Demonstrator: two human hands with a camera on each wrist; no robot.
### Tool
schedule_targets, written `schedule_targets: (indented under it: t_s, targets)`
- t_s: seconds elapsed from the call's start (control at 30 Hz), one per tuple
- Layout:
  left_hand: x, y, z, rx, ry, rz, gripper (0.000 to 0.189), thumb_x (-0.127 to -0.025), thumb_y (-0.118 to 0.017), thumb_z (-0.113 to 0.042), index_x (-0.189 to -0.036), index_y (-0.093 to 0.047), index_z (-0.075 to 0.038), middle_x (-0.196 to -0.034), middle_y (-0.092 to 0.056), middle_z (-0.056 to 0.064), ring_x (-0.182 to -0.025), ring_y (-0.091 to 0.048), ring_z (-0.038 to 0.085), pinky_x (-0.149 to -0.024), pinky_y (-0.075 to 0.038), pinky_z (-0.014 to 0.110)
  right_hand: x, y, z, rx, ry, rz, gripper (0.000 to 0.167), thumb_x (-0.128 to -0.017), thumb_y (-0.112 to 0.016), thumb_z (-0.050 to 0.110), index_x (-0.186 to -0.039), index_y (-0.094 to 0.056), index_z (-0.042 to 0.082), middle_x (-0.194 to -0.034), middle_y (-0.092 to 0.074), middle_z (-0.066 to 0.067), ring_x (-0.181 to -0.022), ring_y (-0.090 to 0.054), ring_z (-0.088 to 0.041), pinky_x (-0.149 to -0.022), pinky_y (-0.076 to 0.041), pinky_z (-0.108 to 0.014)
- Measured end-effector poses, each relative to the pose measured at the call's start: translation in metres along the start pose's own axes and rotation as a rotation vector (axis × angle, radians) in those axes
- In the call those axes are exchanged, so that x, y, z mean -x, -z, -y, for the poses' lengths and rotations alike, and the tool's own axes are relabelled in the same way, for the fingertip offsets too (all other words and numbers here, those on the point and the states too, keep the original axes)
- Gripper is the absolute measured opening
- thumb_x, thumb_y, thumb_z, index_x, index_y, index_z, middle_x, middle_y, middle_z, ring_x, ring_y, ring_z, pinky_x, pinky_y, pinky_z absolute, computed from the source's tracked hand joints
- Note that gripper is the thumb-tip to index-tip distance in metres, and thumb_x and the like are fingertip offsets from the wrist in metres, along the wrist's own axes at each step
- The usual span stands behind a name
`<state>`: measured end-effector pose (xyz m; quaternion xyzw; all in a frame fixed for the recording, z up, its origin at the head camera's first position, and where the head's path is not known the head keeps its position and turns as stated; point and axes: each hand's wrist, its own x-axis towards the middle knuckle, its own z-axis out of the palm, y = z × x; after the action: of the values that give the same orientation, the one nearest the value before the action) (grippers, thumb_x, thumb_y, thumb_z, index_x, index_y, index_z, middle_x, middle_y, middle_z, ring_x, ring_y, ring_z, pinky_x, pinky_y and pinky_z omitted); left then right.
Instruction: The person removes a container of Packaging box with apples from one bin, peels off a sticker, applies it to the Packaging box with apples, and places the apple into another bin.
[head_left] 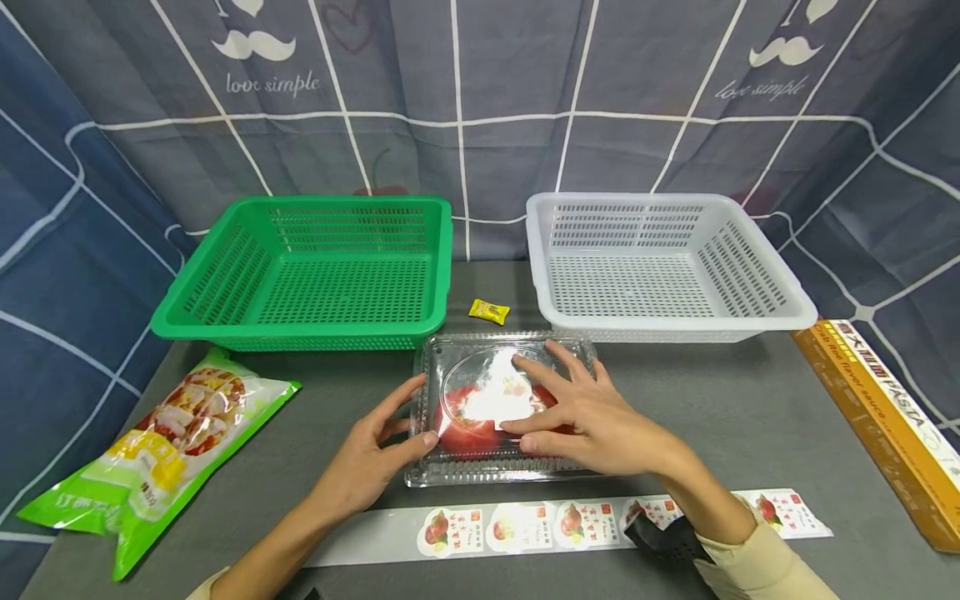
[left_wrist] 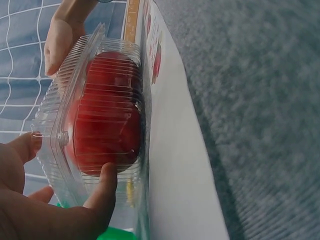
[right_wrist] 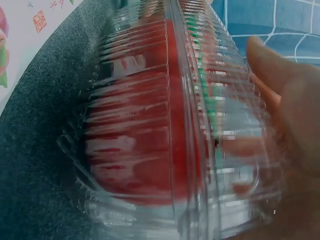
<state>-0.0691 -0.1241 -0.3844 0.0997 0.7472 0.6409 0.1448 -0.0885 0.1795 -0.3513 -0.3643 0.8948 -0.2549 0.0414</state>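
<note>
A clear plastic clamshell box (head_left: 435, 467) with red round fruits (head_left: 461, 432) inside lies on the table, its lid down. My left hand (head_left: 371, 458) holds the box's left end, thumb at the front corner and index finger farther back; in the left wrist view the thumb (left_wrist: 105, 187) lies against the ribbed side. My right hand (head_left: 588, 412) spreads its fingers over the lid and touches its top, where a white sticker shows partly under glare. A strip of fruit stickers (head_left: 382, 533) runs along the table in front of the box, partly under the right wrist.
Behind the box stand a green basket (head_left: 300, 331) and a white basket (head_left: 675, 323), with a small yellow packet (head_left: 489, 312) between them. A green and white food bag (head_left: 172, 433) lies at left. An orange pasta box (head_left: 877, 425) lies along the right side.
</note>
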Motion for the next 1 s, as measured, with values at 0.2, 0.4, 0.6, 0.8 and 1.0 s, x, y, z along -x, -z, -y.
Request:
schedule_targets:
  t_s: [0.2,0.4,0.6,0.8,1.0]
  targets:
    - [-0.001,0.000,0.000,-0.014,0.007,-0.005,0.069,-0.092,-0.071,-0.016,-0.152,-0.038,-0.025,-0.154,-0.032,0.017,-0.113,-0.059,0.032,-0.075,-0.056,0.036,0.000,-0.003,-0.005,-0.142,-0.005,-0.119,0.014,-0.094,-0.067,0.033,-0.101,-0.079,0.033,-0.154,-0.039,-0.002,-0.147,-0.013,-0.034,-0.103,0.006,-0.077]
    - [-0.002,0.000,-0.001,-0.014,-0.003,-0.002,0.071,-0.090,-0.072,-0.013,-0.152,-0.038,-0.022,-0.154,-0.032,0.019,-0.114,-0.058,0.034,-0.075,-0.056,0.035,-0.007,-0.011,0.003,0.032,-0.158,-0.184,0.035,-0.095,-0.063,0.043,-0.128,-0.068,0.032,-0.163,-0.018,-0.007,-0.147,-0.013,-0.034,-0.108,-0.007,-0.072]
    - [-0.002,0.001,0.001,0.002,0.000,0.003,0.071,-0.090,-0.073,-0.012,-0.152,-0.038,-0.021,-0.153,-0.032,0.019,-0.114,-0.059,0.034,-0.075,-0.056,0.036,-0.012,-0.012,0.010,0.201,-0.227,-0.129,0.048,-0.097,-0.058,0.045,-0.143,-0.054,0.032,-0.164,-0.005,-0.013,-0.147,-0.007,-0.038,-0.107,-0.016,-0.071]
    - [-0.004,0.001,0.002,0.013,0.006,-0.004,0.071,-0.090,-0.073,-0.013,-0.151,-0.039,-0.022,-0.153,-0.032,0.020,-0.115,-0.058,0.034,-0.077,-0.056,0.036,-0.013,-0.012,0.010,0.254,-0.239,-0.122,0.054,-0.096,-0.058,0.048,-0.146,-0.051,0.028,-0.163,-0.009,-0.016,-0.147,-0.009,-0.038,-0.107,-0.019,-0.070]
    - [-0.003,0.000,0.001,0.027,0.020,-0.011,0.071,-0.090,-0.073,-0.012,-0.151,-0.038,-0.022,-0.154,-0.031,0.021,-0.116,-0.057,0.035,-0.077,-0.056,0.036,-0.014,-0.013,0.008,0.228,-0.207,-0.181,0.050,-0.092,-0.063,0.046,-0.137,-0.062,0.025,-0.160,-0.025,-0.014,-0.145,-0.016,-0.039,-0.105,-0.024,-0.071]
